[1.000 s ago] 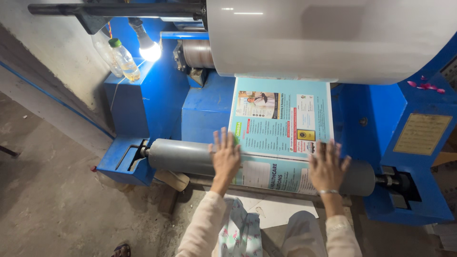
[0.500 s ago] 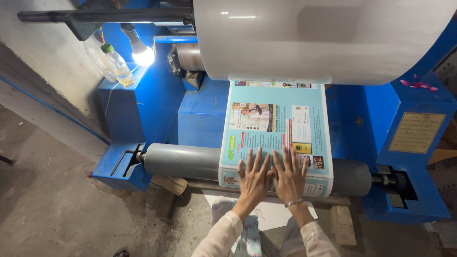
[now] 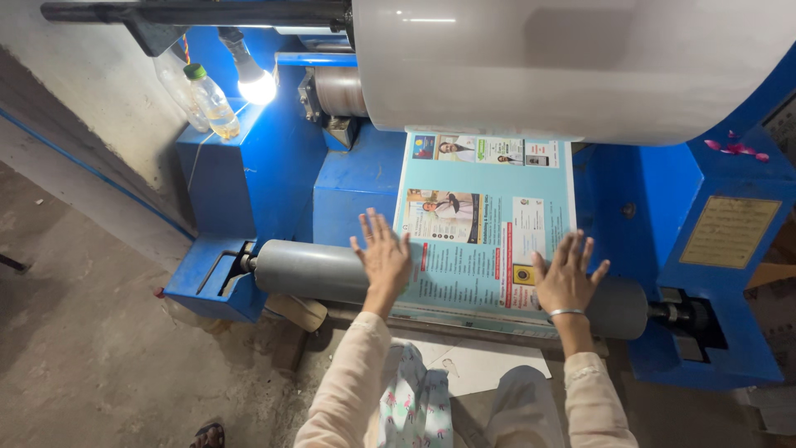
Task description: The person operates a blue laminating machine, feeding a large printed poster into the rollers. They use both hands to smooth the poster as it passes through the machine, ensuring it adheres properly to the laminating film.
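Printed sheet (image 3: 485,241), light blue with photo panels and text blocks, lies draped over the grey roller (image 3: 315,271) of the blue machine (image 3: 249,182), its upper edge running under the large white drum (image 3: 572,62). Left hand (image 3: 384,257) flat on the sheet's left edge, fingers spread wide, holding nothing. Right hand (image 3: 565,278) flat on the right edge, likewise splayed, bangle at wrist. Judgement: smoothing step, sheet pressed against roller. Next move calls for even pressure both sides, edges kept square. Plastic bottle (image 3: 212,101) and lit bulb (image 3: 255,85) stand upper left.
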